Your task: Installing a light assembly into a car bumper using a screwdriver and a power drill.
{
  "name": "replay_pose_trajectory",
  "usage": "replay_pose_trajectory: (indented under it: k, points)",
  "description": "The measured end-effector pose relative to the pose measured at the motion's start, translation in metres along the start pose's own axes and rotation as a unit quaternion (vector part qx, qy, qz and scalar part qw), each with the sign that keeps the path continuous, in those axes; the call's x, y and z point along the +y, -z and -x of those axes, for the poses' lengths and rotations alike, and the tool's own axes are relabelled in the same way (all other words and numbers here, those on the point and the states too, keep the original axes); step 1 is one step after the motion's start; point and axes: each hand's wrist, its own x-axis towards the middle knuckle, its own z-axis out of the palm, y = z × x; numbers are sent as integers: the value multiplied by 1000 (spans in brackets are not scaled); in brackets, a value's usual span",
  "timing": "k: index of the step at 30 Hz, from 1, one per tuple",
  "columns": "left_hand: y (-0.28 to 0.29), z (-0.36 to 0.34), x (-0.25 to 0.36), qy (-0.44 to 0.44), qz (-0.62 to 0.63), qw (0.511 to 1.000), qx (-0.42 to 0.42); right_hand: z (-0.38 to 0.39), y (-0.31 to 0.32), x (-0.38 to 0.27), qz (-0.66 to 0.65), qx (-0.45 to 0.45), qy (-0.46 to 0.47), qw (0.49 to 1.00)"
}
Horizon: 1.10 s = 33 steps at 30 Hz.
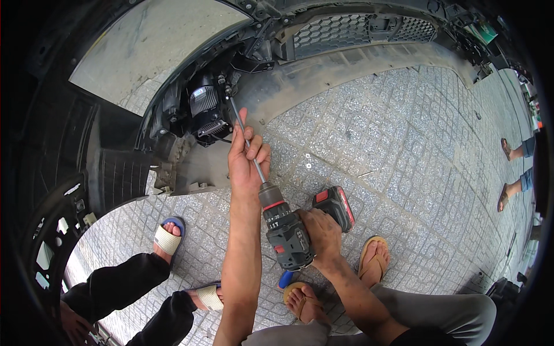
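Note:
My left hand (248, 150) has its fingers around a long steel shaft (258, 168) that runs from the chuck of a cordless drill (288, 245) up to a bolt (228, 91) beside a black finned housing (203, 104) mounted on a car bumper (283, 86). My right hand (320, 236) grips the drill's handle, its red-and-black battery (334, 206) pointing to the right. Below the drill, a blue object (284, 279) lies by my foot, partly hidden.
Two small washers (309, 160) and a thin metal piece (366, 173) lie on the paving (404, 150). A person in black trousers (109, 288) and sandals is at the lower left. Another person's sandalled feet (502, 193) show at the right. Dark bumper panels (63, 144) curve around the left.

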Motion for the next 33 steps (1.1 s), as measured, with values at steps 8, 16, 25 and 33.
replay_pose_trajectory:
  k: [8, 16, 25, 33]
  points:
    - [1, -3, -3, 9, 77, 996, -32, -13, 31, -20, 77, -48, -21, 996]
    - [3, -2, 0, 17, 115, 992, -56, -13, 29, -22, 91, -103, -19, 990]
    - [-2, -1, 3, 1, 2, 1000, -7, -1, 4, -5, -36, -27, -14, 999]
    - [-46, 62, 27, 5, -469, 856, 215, 15, -30, -6, -210, 10, -93, 973]
